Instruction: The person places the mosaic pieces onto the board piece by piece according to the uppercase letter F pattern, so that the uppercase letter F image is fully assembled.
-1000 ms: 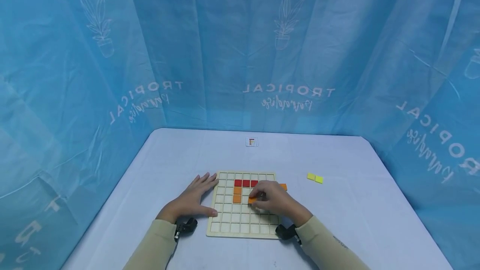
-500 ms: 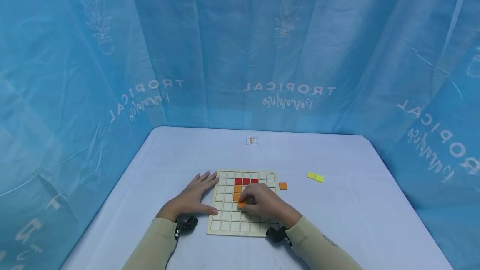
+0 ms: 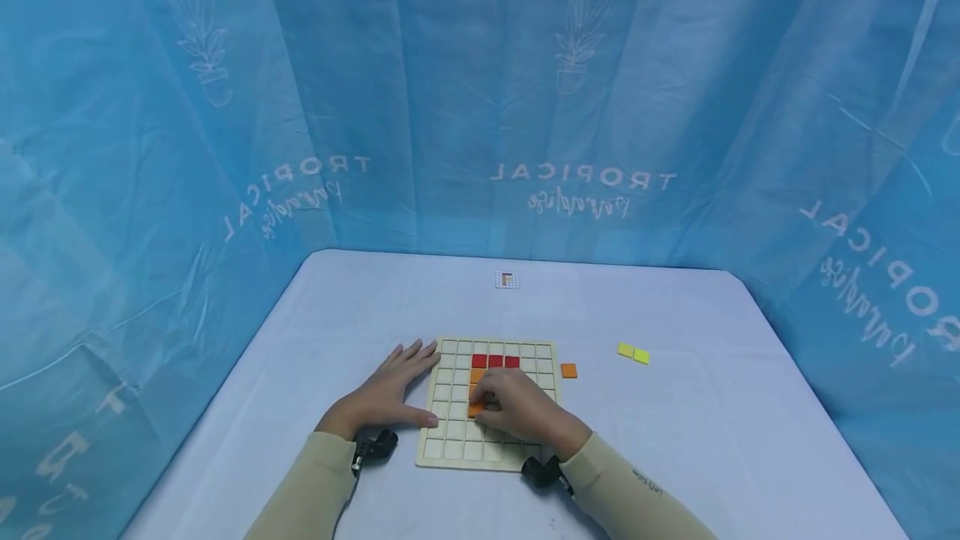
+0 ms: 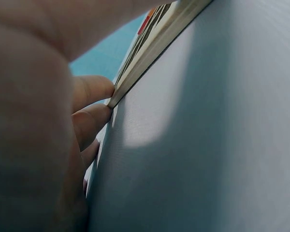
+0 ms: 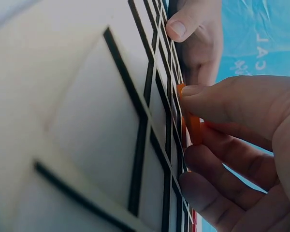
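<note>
A pale wooden grid board [image 3: 453, 450] lies on the white table. My left hand [image 3: 386, 397] is spread at its left side, thumb and fingertips against the edge; the left wrist view shows two fingertips [image 4: 104, 88] on that edge. With thumb and fingers, my right hand [image 3: 521, 408] pinches an orange square tile [image 5: 194, 130], low over the board at the bottom of a short column of orange tiles [image 3: 477, 375]. That column is partly hidden behind the hand. Three red tiles [image 3: 496, 361] form a row above it.
To the right of the board sits a loose orange tile [image 3: 569, 370]. Farther right are two yellow tiles [image 3: 633, 353], side by side. A small card [image 3: 507, 279] printed with a coloured grid lies near the table's far edge. Blue curtains [image 3: 480, 107] surround the table.
My right hand has carried the pinched orange tile leftward and slightly down across the board to the orange column, uncovering the loose orange tile at right. My left hand stays at the edge.
</note>
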Demonstrator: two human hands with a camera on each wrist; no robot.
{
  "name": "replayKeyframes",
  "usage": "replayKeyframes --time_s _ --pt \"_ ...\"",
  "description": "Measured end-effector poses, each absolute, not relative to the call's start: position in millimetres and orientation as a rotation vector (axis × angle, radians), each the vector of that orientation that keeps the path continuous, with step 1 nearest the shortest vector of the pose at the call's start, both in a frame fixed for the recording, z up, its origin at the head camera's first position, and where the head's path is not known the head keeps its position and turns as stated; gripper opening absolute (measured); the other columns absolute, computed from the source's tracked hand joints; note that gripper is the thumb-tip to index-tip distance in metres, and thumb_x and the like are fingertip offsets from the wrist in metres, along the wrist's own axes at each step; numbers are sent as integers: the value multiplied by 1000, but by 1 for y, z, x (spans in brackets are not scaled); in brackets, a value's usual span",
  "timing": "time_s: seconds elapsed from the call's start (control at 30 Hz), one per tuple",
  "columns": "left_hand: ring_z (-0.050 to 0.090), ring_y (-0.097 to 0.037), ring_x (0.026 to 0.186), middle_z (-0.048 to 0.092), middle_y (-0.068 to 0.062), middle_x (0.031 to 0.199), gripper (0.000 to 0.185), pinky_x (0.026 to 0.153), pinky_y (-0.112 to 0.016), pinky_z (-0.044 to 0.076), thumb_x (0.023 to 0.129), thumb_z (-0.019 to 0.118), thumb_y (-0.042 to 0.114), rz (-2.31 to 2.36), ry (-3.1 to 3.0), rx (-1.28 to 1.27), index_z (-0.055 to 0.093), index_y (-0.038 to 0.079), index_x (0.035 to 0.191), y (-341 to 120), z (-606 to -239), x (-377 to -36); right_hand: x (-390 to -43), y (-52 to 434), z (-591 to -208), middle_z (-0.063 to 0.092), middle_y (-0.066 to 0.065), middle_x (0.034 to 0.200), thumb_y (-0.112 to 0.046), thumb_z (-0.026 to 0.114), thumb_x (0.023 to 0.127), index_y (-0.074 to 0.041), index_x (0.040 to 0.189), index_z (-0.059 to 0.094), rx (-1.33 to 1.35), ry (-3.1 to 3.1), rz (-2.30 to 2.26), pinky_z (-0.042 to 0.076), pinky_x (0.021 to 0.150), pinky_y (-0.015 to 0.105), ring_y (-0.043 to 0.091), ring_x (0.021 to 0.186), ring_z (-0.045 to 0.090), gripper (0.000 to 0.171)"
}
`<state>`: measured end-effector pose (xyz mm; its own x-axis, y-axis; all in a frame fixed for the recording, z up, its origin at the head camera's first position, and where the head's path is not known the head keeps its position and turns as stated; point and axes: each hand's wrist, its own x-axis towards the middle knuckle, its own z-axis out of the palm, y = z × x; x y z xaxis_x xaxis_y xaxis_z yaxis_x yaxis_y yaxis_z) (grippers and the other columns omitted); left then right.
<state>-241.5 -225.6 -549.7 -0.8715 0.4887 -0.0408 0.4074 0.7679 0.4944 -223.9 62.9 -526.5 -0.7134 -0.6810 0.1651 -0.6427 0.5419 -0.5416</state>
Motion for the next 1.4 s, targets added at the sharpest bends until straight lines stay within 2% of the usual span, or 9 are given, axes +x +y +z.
replayKeyframes --time_s 0.2,0.4,0.67,0.87,0.97,1.2,1.4 --pt "6 -30 160 23 -2 173 121 126 -59 5 72 79 80 762 2789 759 38 14 165 -225 -549 -243 -224 62 -527 65 -17 93 -17 85 92 -19 101 80 -1169 2712 -898 53 78 20 2 85 59 11" --pt "4 -27 160 21 1 173 122 126 -57 4 72 78 82 753 2786 750 36 16 166 -227 -551 -243 -223 60 -528 66 -16 93 -16 87 91 -19 100 81 -1186 2719 -885 52 76 18 3 84 59 11" --pt "6 -29 160 23 0 173 122 126 -59 6 72 79 81 778 2800 756 38 15 165 -227 -553 -242 -226 64 -528 68 -18 94 -16 88 89 -19 102 80 -1156 2686 -963 55 80 20 1 86 62 16" --pt "7 -30 160 24 -2 173 121 126 -57 5 73 78 80 780 2797 781 38 14 165 -227 -552 -242 -234 91 -519 72 -5 103 -14 84 93 -11 107 79 -1108 2690 -1134 59 79 28 11 91 66 15" --pt "7 -29 160 23 -1 173 121 127 -54 4 73 78 80 779 2801 792 37 14 166 -227 -552 -242 -246 116 -510 72 -1 104 -13 83 94 -9 108 79 -1013 2750 -1219 60 78 34 14 92 66 15" --pt "8 -30 160 23 -2 173 121 127 -55 5 73 79 78 780 2798 799 37 13 165 -227 -552 -242 -267 173 -502 71 -4 106 -15 83 94 -8 113 79 -657 2921 -1213 59 83 38 17 97 65 20" --pt "8 -29 160 24 -1 173 121 127 -55 5 72 79 79 784 2803 778 37 14 165 -227 -552 -241 -271 201 -513 71 6 117 -14 83 93 -7 119 77 -479 2858 -1209 58 90 46 26 103 65 27"
